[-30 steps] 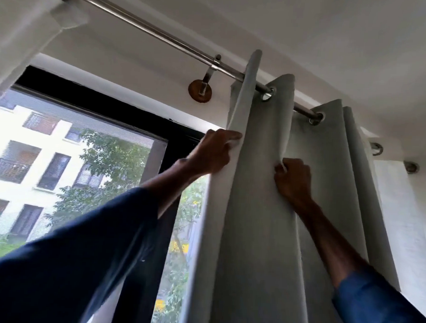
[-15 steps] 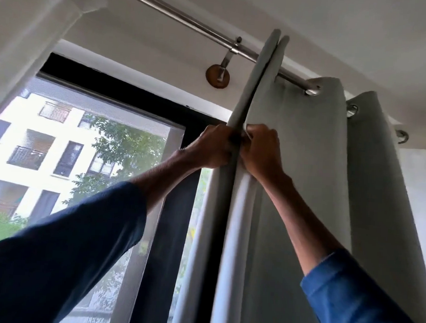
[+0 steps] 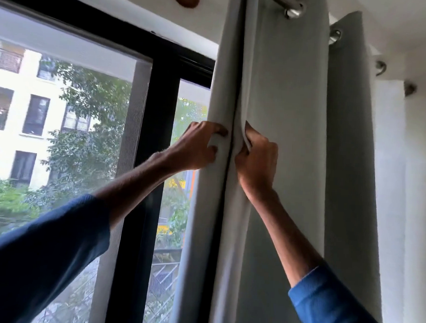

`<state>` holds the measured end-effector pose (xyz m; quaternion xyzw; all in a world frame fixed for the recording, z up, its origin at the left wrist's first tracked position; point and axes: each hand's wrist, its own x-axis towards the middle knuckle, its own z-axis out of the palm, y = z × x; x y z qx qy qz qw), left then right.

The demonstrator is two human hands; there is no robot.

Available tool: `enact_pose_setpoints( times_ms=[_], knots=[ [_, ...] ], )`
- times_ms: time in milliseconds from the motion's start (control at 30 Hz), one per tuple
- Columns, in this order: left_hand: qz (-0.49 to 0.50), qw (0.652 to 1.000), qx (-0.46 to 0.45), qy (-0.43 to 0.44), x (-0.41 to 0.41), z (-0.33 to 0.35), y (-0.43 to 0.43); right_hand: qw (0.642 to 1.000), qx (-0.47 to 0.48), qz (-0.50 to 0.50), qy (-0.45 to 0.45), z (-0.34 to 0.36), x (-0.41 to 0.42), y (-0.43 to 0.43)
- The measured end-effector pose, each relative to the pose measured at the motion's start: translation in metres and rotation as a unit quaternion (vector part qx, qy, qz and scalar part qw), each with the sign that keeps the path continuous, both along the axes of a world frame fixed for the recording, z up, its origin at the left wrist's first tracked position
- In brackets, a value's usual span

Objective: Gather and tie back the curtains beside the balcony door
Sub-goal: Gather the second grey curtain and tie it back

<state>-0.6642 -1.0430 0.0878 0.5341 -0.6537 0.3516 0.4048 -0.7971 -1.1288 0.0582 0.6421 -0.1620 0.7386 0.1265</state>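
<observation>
Black-framed balcony door [image 3: 157,124], trees and pale building outside. Grey curtain [image 3: 281,165] hangs from metal rod [image 3: 287,2] in vertical pleats, matte, eyelets at top. Left hand [image 3: 198,148] fingers curl around outermost fold; right hand [image 3: 256,158] fingers pinch next fold, just beside. Folds pressed together between both hands.
</observation>
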Motion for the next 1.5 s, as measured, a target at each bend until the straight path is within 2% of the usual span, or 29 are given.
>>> enact_pose_setpoints(
  times_ms=[167,267,367,567,800,1000,1300,1433,1500],
  knots=[
    [-0.012,1.0,-0.002,0.01,-0.008,-0.004,-0.003,0.998,0.055,-0.036,0.004,-0.009,-0.012,-0.01],
    [-0.041,0.999,-0.001,0.03,-0.019,0.003,0.0,0.999,0.021,-0.012,0.039,-0.015,-0.001,0.004],
    [-0.024,0.997,-0.001,0.067,-0.029,0.011,0.005,0.996,-0.014,-0.026,0.08,-0.021,0.015,0.017],
    [-0.021,0.997,0.013,0.071,-0.022,0.015,0.014,0.995,-0.012,-0.021,0.093,-0.022,0.025,0.013],
    [-0.063,0.987,-0.055,0.139,-0.025,0.032,0.018,0.995,-0.028,0.002,0.092,-0.015,0.026,0.029],
    [0.006,0.988,-0.043,0.147,-0.03,0.041,0.014,0.994,-0.011,-0.019,0.109,-0.011,0.026,0.038],
    [0.052,0.98,-0.029,0.191,-0.033,0.05,0.009,0.987,-0.032,-0.035,0.155,-0.008,0.025,0.035],
    [0.058,0.978,-0.074,0.188,-0.034,0.06,0.002,0.981,-0.063,0.01,0.184,0.002,0.008,0.028],
    [0.07,0.977,-0.095,0.18,-0.032,0.066,0.002,0.972,0.037,0.095,0.214,0.012,-0.01,0.027]
  ],
)
